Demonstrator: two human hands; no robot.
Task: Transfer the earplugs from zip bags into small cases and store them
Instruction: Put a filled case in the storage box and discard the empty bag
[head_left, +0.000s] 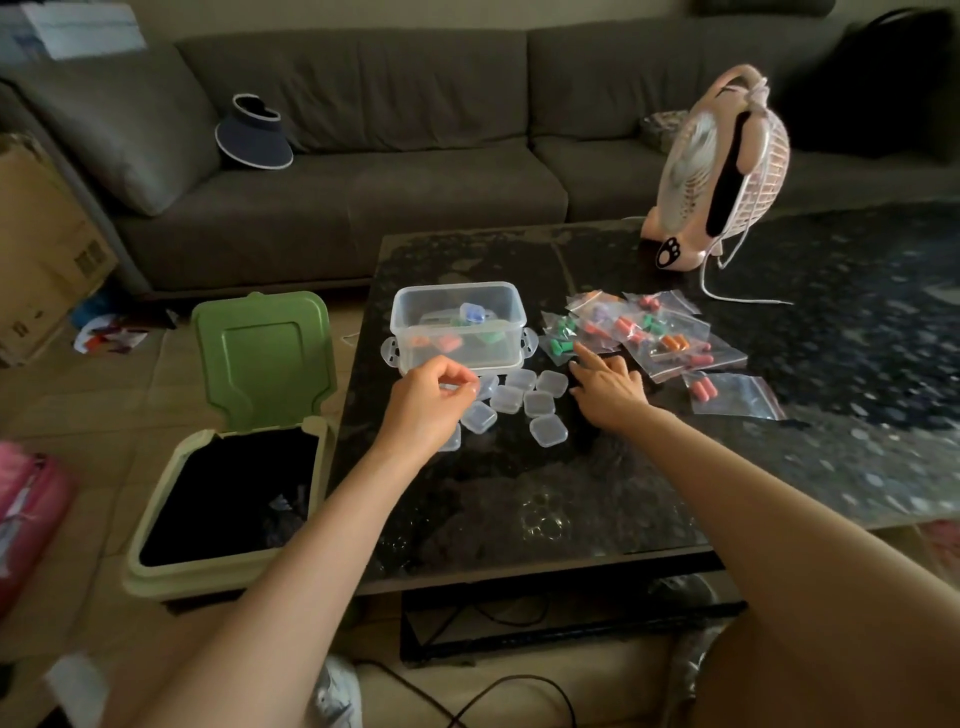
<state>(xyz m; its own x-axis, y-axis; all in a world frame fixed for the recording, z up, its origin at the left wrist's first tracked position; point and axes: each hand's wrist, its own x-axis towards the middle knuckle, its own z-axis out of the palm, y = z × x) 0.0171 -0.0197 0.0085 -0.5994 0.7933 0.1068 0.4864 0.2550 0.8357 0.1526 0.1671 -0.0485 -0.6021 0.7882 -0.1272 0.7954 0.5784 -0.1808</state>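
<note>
Several small clear cases (519, 402) lie in a cluster on the dark glass table (571, 509). My left hand (428, 402) hovers over their left side and pinches one small clear case (457, 385) between thumb and fingers. Behind the cluster stands a clear storage box (457, 325) holding several filled cases. To the right lies a pile of zip bags (639, 332) with coloured earplugs. My right hand (608, 387) rests beside it with fingers extended, its index finger touching a bag of green earplugs (558, 345). One bag with red earplugs (732, 392) lies apart on the right.
An open green-lidded bin (239, 457) with a black liner stands on the floor left of the table. A pink desk fan (722, 171) and its cord occupy the table's far right. A grey sofa (363, 156) runs behind. Cables lie on the floor near me.
</note>
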